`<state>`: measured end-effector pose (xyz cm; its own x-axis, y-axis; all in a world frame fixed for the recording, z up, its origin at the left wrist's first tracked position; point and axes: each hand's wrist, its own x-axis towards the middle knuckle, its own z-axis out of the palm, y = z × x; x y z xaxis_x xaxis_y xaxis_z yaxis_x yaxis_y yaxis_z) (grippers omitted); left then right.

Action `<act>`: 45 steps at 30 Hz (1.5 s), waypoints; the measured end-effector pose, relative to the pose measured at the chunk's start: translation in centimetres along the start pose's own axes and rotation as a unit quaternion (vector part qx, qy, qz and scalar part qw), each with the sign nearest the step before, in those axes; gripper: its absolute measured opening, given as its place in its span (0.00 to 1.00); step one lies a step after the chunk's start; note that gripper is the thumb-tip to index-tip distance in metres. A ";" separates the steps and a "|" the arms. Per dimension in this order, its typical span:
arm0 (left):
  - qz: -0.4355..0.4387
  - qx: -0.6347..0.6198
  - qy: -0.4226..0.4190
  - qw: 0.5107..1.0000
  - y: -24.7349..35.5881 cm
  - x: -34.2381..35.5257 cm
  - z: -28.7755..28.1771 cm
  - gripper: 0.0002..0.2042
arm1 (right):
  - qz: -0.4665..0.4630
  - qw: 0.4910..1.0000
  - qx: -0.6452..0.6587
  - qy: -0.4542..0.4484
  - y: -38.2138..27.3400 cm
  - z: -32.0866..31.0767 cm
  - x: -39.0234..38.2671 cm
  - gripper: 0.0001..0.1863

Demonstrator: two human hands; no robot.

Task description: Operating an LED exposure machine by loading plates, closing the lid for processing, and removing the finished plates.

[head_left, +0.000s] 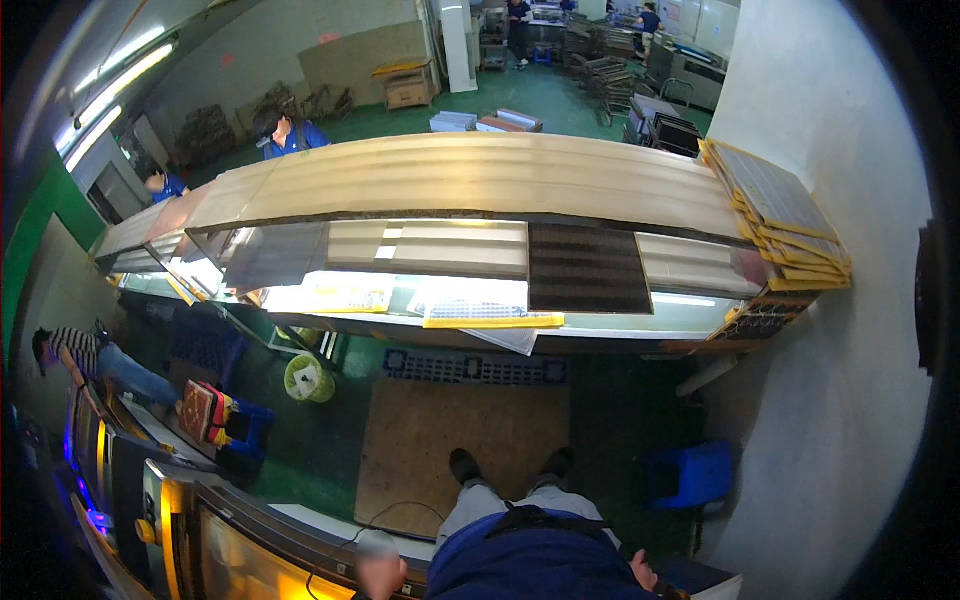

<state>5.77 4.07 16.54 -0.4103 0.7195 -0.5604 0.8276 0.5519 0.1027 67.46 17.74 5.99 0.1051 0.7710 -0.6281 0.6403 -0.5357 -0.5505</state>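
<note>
My left hand [382, 578] is at the lower edge, beside the yellow-lit machine [250, 545]. A smeared grey patch covers its upper part, so its fingers and anything in them are hidden. My right hand [644, 571] shows at my right side with its fingers curled in. Just right of it, a dark flat thing with a pale corner [728, 586] is cut off by the frame; whether the hand grips it is unclear. A thin dark cable [405, 503] loops near my left hand.
Ahead stands a long lit bench [620, 322] under a shelf [480, 175], with yellow-edged screen frames [495, 321] on it. More frames [785, 215] are stacked at its right end. A blue stool [690, 475], a green bin [309, 380] and a seated person [85, 355] are nearby.
</note>
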 end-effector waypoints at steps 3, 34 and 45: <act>0.009 0.023 -0.040 0.999 0.5 -0.4 -1.6 0.18 | 0.200 0.769 0.606 -0.040 -7.0 0.5 3.9 0.40; -0.028 -0.011 -0.008 1.000 0.1 0.5 0.0 0.19 | -0.253 0.793 0.030 -0.553 -45.2 -1.3 -3.7 0.15; -0.059 0.023 -0.009 0.998 1.4 -0.2 -1.4 0.17 | -0.194 0.846 0.100 -0.487 -40.4 2.5 0.7 0.12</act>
<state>6.49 5.29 17.93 -0.4991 0.6425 -0.5815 0.7912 0.6116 -0.0033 39.80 39.04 26.42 -0.8219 0.3053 -0.4810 0.3319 -0.4296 -0.8398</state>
